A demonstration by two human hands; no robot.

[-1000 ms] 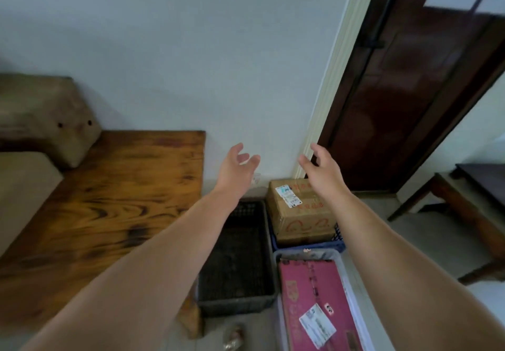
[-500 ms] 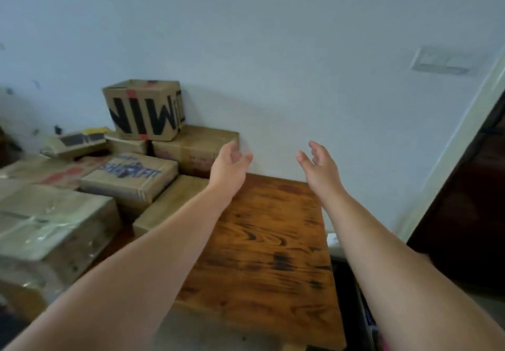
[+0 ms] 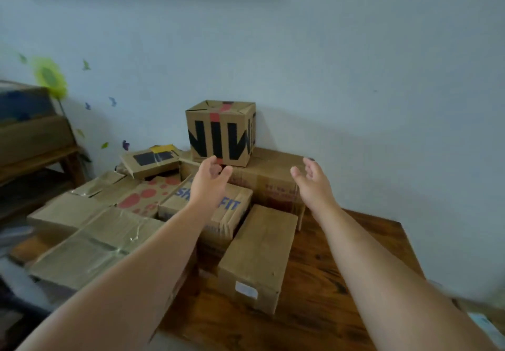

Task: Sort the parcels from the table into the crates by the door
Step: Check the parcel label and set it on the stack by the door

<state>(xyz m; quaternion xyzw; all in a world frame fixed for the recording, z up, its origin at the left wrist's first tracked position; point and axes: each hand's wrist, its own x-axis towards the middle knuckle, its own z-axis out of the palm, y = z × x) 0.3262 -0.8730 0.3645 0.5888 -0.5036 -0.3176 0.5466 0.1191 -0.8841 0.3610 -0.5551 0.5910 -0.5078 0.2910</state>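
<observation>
Parcels heaped on the table, lettered box just beyond the fingertips of left hand and right hand, fingers apart and holding nothing; crates out of sight, so most sorting apparently remains.

Matt cardboard parcels, glossy wooden table

Our left hand and right hand stretch forward, fingers loose and empty; just beyond our left fingertips sits the black-lettered box.
</observation>
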